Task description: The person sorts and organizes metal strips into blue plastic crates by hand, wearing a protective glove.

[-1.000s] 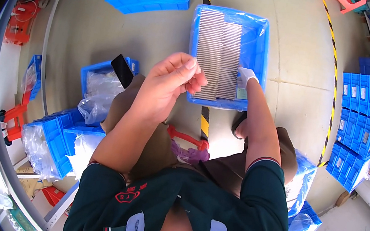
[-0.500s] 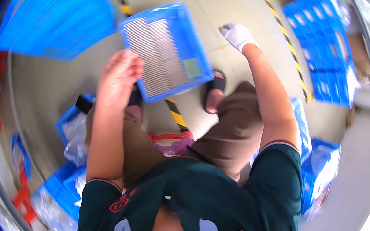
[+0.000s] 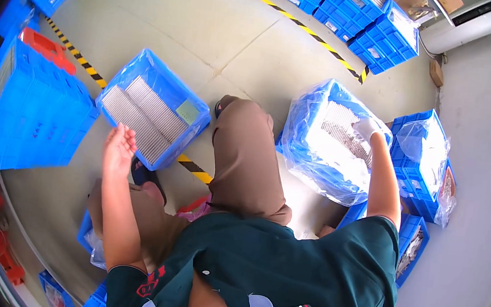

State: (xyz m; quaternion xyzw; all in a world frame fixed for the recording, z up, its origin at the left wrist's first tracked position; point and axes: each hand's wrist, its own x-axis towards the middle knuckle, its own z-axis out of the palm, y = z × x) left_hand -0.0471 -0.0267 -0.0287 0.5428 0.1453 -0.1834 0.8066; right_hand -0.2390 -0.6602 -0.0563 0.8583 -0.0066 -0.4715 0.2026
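Observation:
My left hand (image 3: pixel 119 147) hovers at the near edge of a blue crate (image 3: pixel 190 135) on the floor, its fingers loosely bent and nothing visible in them. Inside that crate, thin light-coloured strips (image 3: pixel 143 119) lie in close rows, with a pale green slip (image 3: pixel 187 112) at one corner. My right hand (image 3: pixel 364 129), in a white glove with bare fingertips, reaches into a second blue crate (image 3: pixel 309 109) lined with clear plastic. It is over rows of small greyish pieces (image 3: pixel 344 130). Its fingertips are too unclear to show a grip.
A tall stack of blue crates (image 3: pixel 40 115) stands at the left, with a red piece (image 3: pixel 47 49) behind it. More stacked crates (image 3: pixel 347 11) stand at the far right. A plastic-covered crate (image 3: pixel 418 154) is beside the lined one. Yellow-black tape (image 3: pixel 278 10) marks the floor.
My view has turned to the right, bringing the plastic-lined crate into sight. My right hand has gone from above bare floor into that crate. My left hand stays near the left crate.

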